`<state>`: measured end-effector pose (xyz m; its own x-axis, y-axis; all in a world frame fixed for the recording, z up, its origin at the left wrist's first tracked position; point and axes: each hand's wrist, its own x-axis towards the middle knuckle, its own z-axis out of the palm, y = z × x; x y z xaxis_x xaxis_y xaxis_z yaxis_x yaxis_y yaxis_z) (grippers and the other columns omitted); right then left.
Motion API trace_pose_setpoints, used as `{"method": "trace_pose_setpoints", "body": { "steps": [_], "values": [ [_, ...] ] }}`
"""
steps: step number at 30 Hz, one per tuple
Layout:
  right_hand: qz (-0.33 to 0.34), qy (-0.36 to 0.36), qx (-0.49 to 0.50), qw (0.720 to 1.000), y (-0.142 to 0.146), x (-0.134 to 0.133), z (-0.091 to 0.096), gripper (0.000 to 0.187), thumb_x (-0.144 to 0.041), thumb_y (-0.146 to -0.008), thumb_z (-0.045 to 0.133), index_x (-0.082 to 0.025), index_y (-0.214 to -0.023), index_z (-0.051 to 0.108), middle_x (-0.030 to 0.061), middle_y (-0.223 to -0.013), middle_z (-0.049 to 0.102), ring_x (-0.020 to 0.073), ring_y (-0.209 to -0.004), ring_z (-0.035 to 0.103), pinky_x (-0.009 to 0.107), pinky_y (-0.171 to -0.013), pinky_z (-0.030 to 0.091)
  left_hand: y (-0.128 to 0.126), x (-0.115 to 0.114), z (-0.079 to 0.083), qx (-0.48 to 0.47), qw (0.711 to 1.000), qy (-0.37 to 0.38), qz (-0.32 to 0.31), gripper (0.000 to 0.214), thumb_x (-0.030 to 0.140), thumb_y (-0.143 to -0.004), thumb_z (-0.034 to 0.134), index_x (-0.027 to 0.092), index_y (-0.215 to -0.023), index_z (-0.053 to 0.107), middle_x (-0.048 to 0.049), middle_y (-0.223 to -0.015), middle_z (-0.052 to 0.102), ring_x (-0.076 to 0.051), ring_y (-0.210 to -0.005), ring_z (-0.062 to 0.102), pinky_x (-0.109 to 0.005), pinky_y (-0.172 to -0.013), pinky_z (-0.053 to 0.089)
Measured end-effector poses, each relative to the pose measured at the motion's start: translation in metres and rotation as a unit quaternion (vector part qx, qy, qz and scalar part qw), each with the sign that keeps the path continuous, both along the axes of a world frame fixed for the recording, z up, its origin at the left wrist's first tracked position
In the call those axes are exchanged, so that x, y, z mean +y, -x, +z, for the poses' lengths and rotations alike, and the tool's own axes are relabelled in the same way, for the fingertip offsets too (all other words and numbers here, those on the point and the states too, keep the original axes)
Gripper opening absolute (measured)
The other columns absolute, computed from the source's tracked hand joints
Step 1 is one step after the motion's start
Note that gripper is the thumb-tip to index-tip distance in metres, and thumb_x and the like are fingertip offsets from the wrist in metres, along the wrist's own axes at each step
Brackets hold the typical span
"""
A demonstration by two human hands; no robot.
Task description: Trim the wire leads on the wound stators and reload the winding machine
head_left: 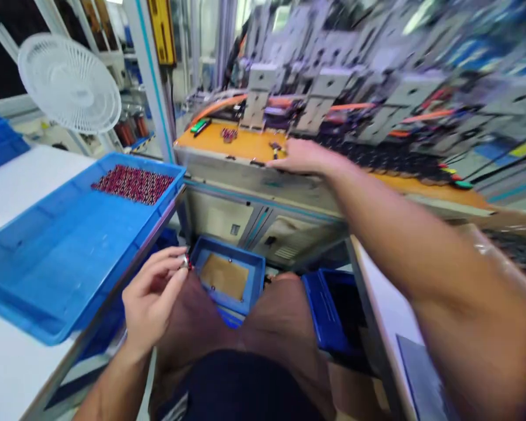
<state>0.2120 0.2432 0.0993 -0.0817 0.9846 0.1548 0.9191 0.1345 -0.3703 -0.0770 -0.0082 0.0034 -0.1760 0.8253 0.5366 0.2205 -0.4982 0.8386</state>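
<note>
Small red-and-silver part (186,263): we are pinching it in left grip (151,298), fingertips narrowed onto it, over lap, just right of blue tray (48,263). Its long axis is too small to tell. Pile of red parts (134,183) is sitting in tray's far corner, up-left of the grip. Right grip (300,158), well apart, is resting palm-down on orange surface (245,143); we cannot tell whether it is holding anything.

A single head-worn camera looks forward and down, at close range, across the blue tray (61,245) to the orange bench (245,145).
</note>
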Motion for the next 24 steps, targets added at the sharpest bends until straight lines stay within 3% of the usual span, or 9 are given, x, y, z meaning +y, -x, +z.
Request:
{"method": "trace_pose_setpoints", "body": {
  "steps": [2, 5, 8, 11, 14, 18, 24],
  "values": [
    [0.050, 0.002, -0.021, 0.999, -0.022, -0.017, -0.011, 0.030, -0.024, -0.078, 0.076, -0.007, -0.101, 0.066, 0.0157, -0.106, 0.063, 0.0379, -0.117, 0.057, 0.059, -0.105, 0.038, -0.002, 0.002, -0.004, -0.038, 0.999, 0.002, -0.007, 0.023, 0.006, -0.084, 0.070, 0.022, -0.099, 0.074, -0.0072, -0.111, 0.074, -0.018, -0.107, 0.069, -0.028, -0.083, 0.060],
    [0.116, -0.042, -0.021, 0.992, -0.043, -0.068, -0.040, 0.054, -0.003, -0.064, 0.074, -0.015, -0.115, 0.061, 0.0155, -0.116, 0.059, 0.0422, -0.124, 0.049, 0.064, -0.109, 0.034, -0.012, 0.004, -0.007, -0.044, 0.999, 0.003, -0.020, 0.024, 0.004, -0.083, 0.070, 0.022, -0.100, 0.074, -0.0073, -0.110, 0.074, -0.018, -0.105, 0.070, -0.027, -0.082, 0.059],
    [0.169, -0.064, 0.007, 0.983, -0.043, -0.139, -0.086, 0.059, -0.007, -0.070, 0.065, -0.014, -0.127, 0.053, 0.0173, -0.118, 0.057, 0.0360, -0.112, 0.056, 0.057, -0.100, 0.046, -0.022, 0.004, -0.007, -0.033, 0.999, -0.011, -0.034, 0.028, 0.002, -0.081, 0.070, 0.021, -0.100, 0.074, -0.0071, -0.109, 0.075, -0.019, -0.104, 0.070, -0.029, -0.083, 0.059],
    [0.229, -0.034, 0.088, 0.969, -0.027, -0.208, -0.134, 0.042, -0.010, -0.079, 0.055, -0.016, -0.120, 0.053, 0.0094, -0.095, 0.061, 0.0226, -0.085, 0.062, 0.039, -0.078, 0.056, -0.029, 0.005, -0.005, -0.018, 0.999, -0.019, -0.047, 0.029, 0.000, -0.080, 0.071, 0.021, -0.099, 0.075, -0.0062, -0.108, 0.075, -0.019, -0.102, 0.071, -0.030, -0.082, 0.059],
    [0.267, 0.019, 0.184, 0.946, -0.001, -0.258, -0.160, 0.041, -0.012, -0.086, 0.052, -0.019, -0.127, 0.049, 0.0062, -0.096, 0.065, 0.0165, -0.085, 0.065, 0.029, -0.078, 0.057, -0.034, 0.005, -0.004, -0.010, 0.999, -0.015, -0.048, 0.028, 0.001, -0.080, 0.071, 0.022, -0.098, 0.075, -0.0053, -0.108, 0.075, -0.019, -0.100, 0.071, -0.031, -0.080, 0.060],
    [0.298, 0.075, 0.356, 0.883, 0.026, -0.287, -0.152, 0.069, -0.006, -0.080, 0.054, -0.020, -0.146, 0.038, 0.0076, -0.108, 0.067, 0.0166, -0.093, 0.067, 0.031, -0.087, 0.056, -0.039, 0.003, -0.001, -0.003, 0.999, -0.016, -0.038, 0.026, 0.001, -0.080, 0.070, 0.021, -0.096, 0.075, -0.0051, -0.105, 0.076, -0.019, -0.100, 0.072, -0.031, -0.081, 0.059],
    [0.350, 0.043, 0.380, 0.855, 0.036, -0.280, -0.124, 0.083, -0.003, -0.070, 0.051, -0.021, -0.150, 0.036, 0.0108, -0.122, 0.064, 0.0213, -0.111, 0.063, 0.039, -0.102, 0.050, -0.040, -0.004, 0.002, 0.007, 0.998, -0.012, -0.053, 0.029, -0.001, -0.080, 0.069, 0.021, -0.097, 0.075, -0.0057, -0.108, 0.075, -0.021, -0.103, 0.071, -0.035, -0.086, 0.059]
  ]
}}
